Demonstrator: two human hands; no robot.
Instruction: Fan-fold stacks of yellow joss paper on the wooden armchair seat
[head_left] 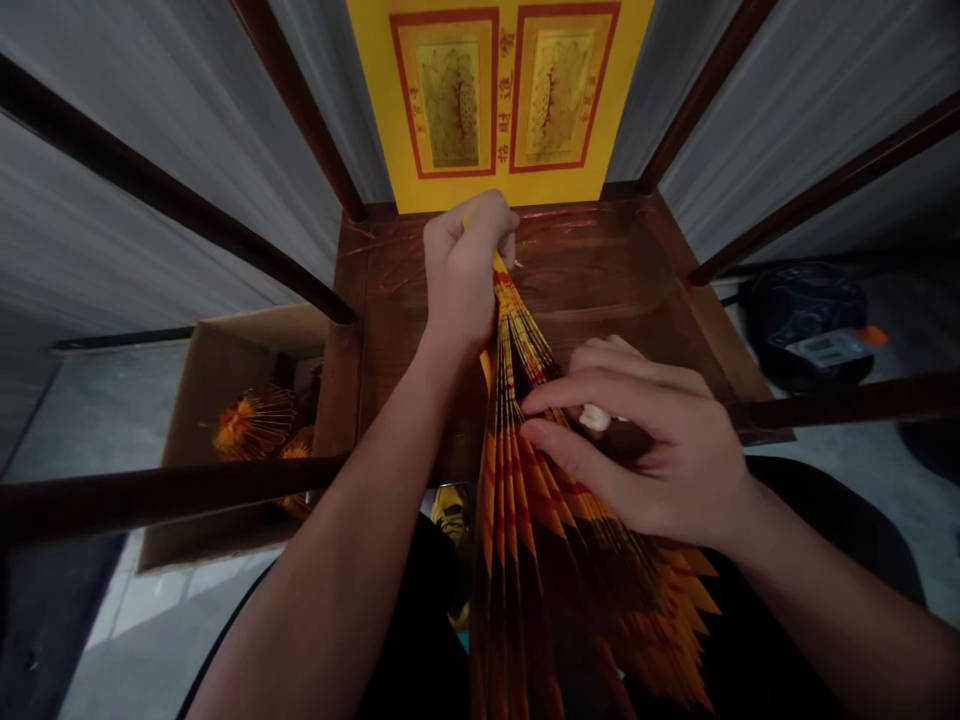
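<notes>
Pleated red-and-yellow paper fan held over dark wooden board | left hand closed tight around its gathered top | right hand half-curled, fingers pinching the folds beside small white object | yellow printed panel beyond | similar fans in cardboard box at left

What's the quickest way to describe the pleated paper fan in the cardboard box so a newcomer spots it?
Left of the dark wooden seat is an open cardboard box. Inside it, find the spread yellow-and-orange pleated paper fan. It shows whole, while the similar paper piece beside it is partly hidden behind a dark wooden rail.
</notes>
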